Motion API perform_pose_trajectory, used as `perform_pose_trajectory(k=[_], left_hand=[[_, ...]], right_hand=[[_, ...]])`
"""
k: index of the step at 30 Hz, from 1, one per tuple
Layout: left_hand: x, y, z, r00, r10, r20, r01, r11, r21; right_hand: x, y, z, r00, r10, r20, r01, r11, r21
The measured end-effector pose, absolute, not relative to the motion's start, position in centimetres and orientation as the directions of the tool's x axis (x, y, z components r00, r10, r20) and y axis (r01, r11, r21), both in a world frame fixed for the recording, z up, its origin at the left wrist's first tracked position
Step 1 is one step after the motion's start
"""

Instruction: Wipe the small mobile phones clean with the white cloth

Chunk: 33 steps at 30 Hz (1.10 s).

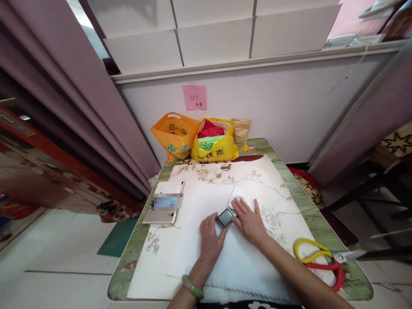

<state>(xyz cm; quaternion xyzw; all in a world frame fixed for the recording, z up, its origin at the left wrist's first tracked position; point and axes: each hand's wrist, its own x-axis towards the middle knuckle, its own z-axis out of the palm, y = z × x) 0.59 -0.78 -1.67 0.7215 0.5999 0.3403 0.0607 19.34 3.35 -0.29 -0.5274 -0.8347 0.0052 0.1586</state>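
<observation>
My left hand (210, 238) rests on a white cloth (225, 262) spread over the table, its fingers curled round a small grey rectangular object (225, 217). A green bangle sits on that wrist. My right hand (250, 221) lies flat on the cloth beside the object, fingers stretched out and touching its right edge. What the grey object is I cannot make out.
Yellow and red scissors (318, 259) lie at the table's right edge. Phones and a white box (165, 201) sit at the left. Two orange and yellow bags (196, 139) stand at the far end by the wall. A small bottle (218, 173) stands on the cloth.
</observation>
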Motion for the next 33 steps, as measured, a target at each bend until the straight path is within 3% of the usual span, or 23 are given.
perform_pose_trajectory(k=[9,16,20,24,26,28,31,33], left_hand=[[1.4,1.1,0.7,0.075,0.950,0.303,0.868,-0.212,0.449],[1.9,2.9,-0.3,-0.001,0.942,0.335,0.847,-0.177,0.502],[1.5,2.6,-1.2,-0.004,0.933,0.360,0.808,-0.209,0.551],[1.2,2.6,-1.3,-0.046,0.924,0.379,0.781,-0.203,0.591],[1.2,2.7,-1.4,-0.044,0.926,0.374,0.771,-0.206,0.602],[1.2,2.8,-1.5,-0.036,0.933,0.359,0.765,-0.206,0.610],[1.2,2.7,-1.6,-0.040,0.938,0.344,0.760,-0.195,0.619],[1.2,2.7,-1.6,-0.047,0.939,0.341,0.759,-0.189,0.623]], right_hand=[[22.2,2.5,-2.2,-0.325,0.894,0.309,0.909,0.385,-0.158],[22.0,3.8,-1.4,-0.251,0.919,0.303,0.928,0.318,-0.196],[23.1,5.6,-0.3,-0.174,0.933,0.315,0.934,0.258,-0.248],[23.6,7.5,0.5,0.103,0.943,0.316,0.924,0.027,-0.381],[22.7,7.4,0.6,0.152,0.924,0.352,0.892,0.025,-0.451],[21.0,6.4,0.4,0.000,0.912,0.411,0.867,0.205,-0.455],[18.6,4.5,0.0,-0.444,0.805,0.393,0.753,0.573,-0.322],[18.1,4.0,-0.2,-0.574,0.752,0.326,0.712,0.654,-0.255]])
